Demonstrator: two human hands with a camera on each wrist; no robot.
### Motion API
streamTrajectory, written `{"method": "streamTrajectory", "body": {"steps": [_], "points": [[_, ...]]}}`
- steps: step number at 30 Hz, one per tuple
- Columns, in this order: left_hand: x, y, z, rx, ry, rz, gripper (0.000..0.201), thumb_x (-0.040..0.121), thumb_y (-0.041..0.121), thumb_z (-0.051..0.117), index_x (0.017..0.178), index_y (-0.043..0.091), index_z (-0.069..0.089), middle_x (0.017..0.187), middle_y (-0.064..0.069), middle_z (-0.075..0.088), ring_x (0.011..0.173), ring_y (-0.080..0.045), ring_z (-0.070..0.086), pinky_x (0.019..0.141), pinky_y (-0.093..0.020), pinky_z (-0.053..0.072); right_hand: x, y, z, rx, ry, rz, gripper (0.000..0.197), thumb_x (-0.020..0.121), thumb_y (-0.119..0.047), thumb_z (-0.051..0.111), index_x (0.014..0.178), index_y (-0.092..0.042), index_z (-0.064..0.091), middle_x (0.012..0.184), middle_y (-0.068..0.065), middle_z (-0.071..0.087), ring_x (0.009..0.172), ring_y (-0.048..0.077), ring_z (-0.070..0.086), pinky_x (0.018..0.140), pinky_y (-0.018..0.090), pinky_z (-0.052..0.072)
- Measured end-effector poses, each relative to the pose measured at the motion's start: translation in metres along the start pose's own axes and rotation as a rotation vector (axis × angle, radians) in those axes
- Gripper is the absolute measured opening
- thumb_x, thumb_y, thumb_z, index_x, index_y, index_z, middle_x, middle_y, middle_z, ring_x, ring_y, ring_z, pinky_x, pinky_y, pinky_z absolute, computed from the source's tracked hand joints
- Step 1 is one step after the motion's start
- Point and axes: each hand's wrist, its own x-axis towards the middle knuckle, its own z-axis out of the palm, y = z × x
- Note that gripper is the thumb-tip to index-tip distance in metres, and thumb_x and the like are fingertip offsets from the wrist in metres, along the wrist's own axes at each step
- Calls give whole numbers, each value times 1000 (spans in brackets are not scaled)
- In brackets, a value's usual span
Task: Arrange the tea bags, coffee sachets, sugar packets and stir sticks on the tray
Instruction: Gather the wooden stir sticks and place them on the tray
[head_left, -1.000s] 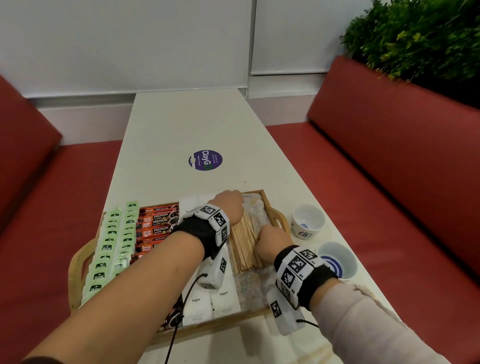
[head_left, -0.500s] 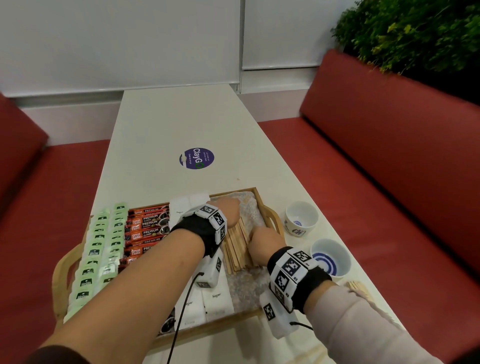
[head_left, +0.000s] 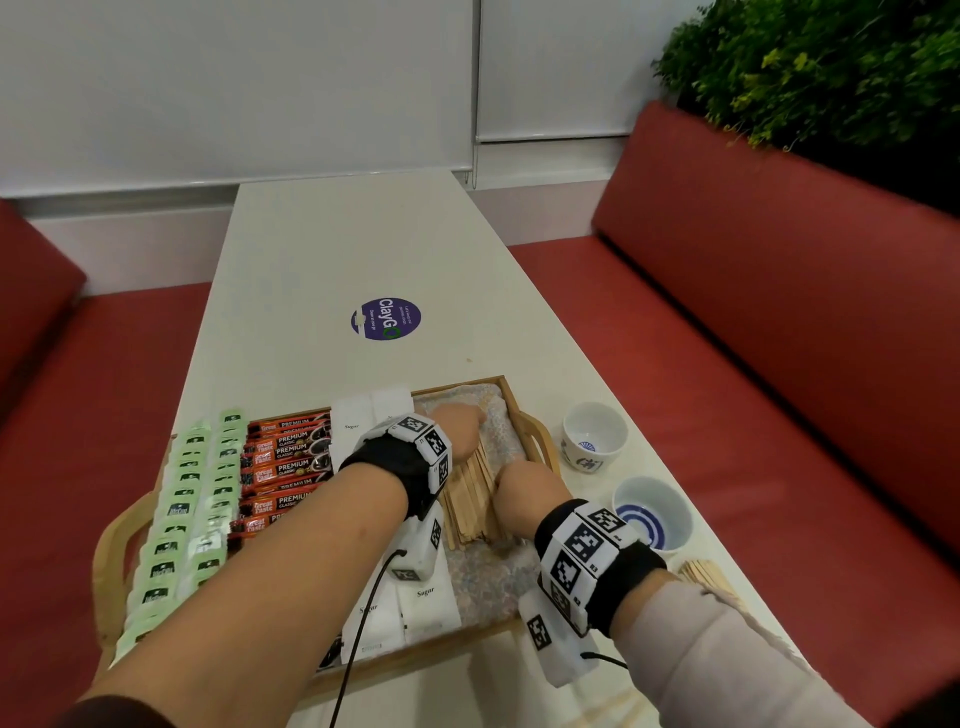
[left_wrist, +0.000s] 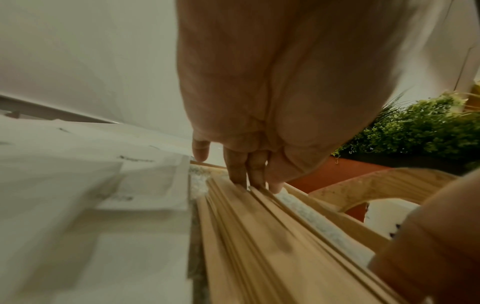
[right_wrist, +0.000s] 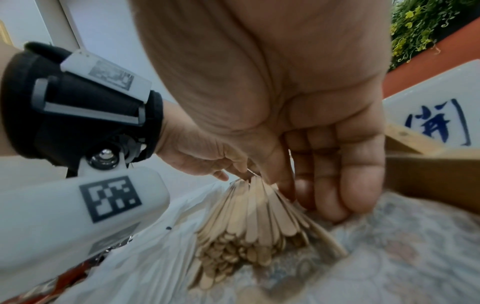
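Observation:
A wooden tray (head_left: 114, 545) holds rows of green tea bags (head_left: 176, 519), orange coffee sachets (head_left: 291, 457), white sugar packets (head_left: 426, 608) and a pile of wooden stir sticks (head_left: 470, 499) on its patterned lining. My left hand (head_left: 460, 428) reaches over the pile. In the left wrist view its straight fingers (left_wrist: 246, 174) press on the far ends of the sticks (left_wrist: 259, 236). My right hand (head_left: 527, 491) lies along the pile's right side. In the right wrist view its straight fingers (right_wrist: 337, 185) push against the sticks (right_wrist: 249, 222). Neither hand grips anything.
Two small white-and-blue cups (head_left: 595, 436) (head_left: 652, 514) stand on the table right of the tray. A few loose sticks (head_left: 706, 571) lie behind my right wrist. A purple sticker (head_left: 385, 318) marks the table's middle. Red benches flank the table; a plant fills the far right.
Both hands stay at the stick pile with only slight shifts. The head view has swung a little, and loose sticks at the right have come into sight.

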Motion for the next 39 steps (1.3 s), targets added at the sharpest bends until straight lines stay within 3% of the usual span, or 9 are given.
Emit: {"method": "streamTrajectory", "body": {"steps": [2,4,6,10,15,24,29,33,39], "points": [[0,0,1,-2,21,-16,51,98,-1,32,148,12,29,148,-12,38,132,-26,41,100,-31,35,-1,-1,-1,-10,-33,-13,18,89,-5,50,99,0,64,102,13,65,87,26,57,72,28,43],[1,-1,3,1,34,-33,51,98,2,34,147,13,31,146,-10,40,132,-26,42,103,-35,34,-3,-1,-1,-33,-54,-5,5,85,-7,56,84,-6,61,80,5,58,80,23,53,67,27,43],[4,-3,5,7,43,-52,49,97,3,35,145,15,35,143,-8,44,129,-26,44,104,-40,33,-6,0,-2,-48,-60,6,11,78,-12,68,80,-10,58,69,1,51,77,21,55,59,26,42],[6,-6,6,19,40,-68,41,96,5,34,135,13,45,135,-7,51,124,-26,47,108,-45,31,-11,5,-3,-86,-91,-20,27,73,-16,79,93,-9,62,90,5,63,86,21,59,68,26,44],[8,-8,9,35,27,-36,42,99,7,34,140,8,41,140,-11,48,126,-26,48,101,-36,37,-9,9,3,-93,-49,-48,39,84,-8,67,120,-4,53,120,13,59,110,28,58,80,29,45],[10,-9,7,35,4,9,45,97,0,34,142,3,37,141,-16,46,127,-28,47,101,-31,38,-6,3,9,-106,0,-53,28,90,-4,50,118,-3,51,120,15,57,109,30,58,85,32,47],[12,-10,7,-2,-13,8,44,97,1,35,141,4,38,140,-16,47,126,-28,48,101,-31,39,-7,0,6,-45,-64,-22,43,80,-12,71,119,-6,51,118,11,59,108,26,58,78,28,45],[13,-14,8,-73,-11,4,52,97,1,35,148,8,27,146,-15,40,131,-28,42,103,-31,34,-7,-1,3,-4,-131,0,65,65,-17,86,119,-10,50,116,7,60,106,24,59,88,32,51],[12,-15,9,-98,-1,28,55,96,-2,34,149,11,26,150,-13,35,135,-27,38,106,-30,31,-6,-6,6,-38,-97,10,76,63,-28,87,124,-9,47,120,7,58,109,24,58,93,35,51]]}}
